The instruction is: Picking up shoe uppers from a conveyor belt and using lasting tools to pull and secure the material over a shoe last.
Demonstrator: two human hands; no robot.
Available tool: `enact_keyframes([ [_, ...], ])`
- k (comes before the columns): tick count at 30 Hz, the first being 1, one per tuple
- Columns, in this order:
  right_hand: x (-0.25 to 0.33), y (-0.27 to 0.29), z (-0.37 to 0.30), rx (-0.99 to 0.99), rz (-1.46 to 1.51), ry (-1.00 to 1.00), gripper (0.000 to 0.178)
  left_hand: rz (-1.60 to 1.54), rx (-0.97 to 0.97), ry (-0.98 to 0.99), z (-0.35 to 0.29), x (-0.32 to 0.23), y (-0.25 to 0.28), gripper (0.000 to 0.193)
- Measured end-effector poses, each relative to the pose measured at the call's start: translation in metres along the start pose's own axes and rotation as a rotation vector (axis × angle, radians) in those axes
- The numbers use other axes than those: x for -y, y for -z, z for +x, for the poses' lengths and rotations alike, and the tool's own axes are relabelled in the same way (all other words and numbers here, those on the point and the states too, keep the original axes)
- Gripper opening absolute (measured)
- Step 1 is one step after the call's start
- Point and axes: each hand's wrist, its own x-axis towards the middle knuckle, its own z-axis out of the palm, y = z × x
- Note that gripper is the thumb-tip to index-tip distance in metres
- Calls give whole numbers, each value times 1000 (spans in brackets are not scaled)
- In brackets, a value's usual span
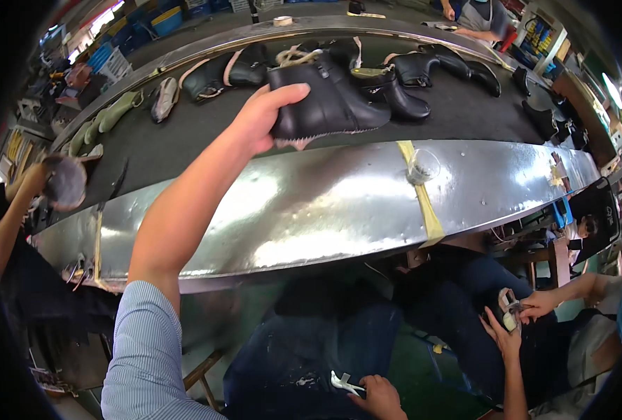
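Note:
With its thumb on the outer side and its fingers behind, my left hand is closed on a black ankle boot. The boot is held over the near part of the dark conveyor belt, toe to the right. It shows a strap near the top and a jagged lower edge. A loop of pale cord shows at its top. Low in the view, over my dark-clothed lap, my right hand is closed on silver pliers. Part of their handles is hidden by the fingers.
Several black boots and green shoe uppers lie along the belt. A shiny metal ledge with yellow tape and a clear round container runs before me. Co-workers sit at both sides; the right one's hands hold a shoe piece.

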Motion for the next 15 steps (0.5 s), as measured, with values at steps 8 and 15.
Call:
enact_keyframes([
  [8,-8,24,44,-70,124,-25,35,825,219,-129,109,62,50,69],
  [15,-21,44,80,-4,249,-84,30,756,-619,-170,197,71,103,62],
])
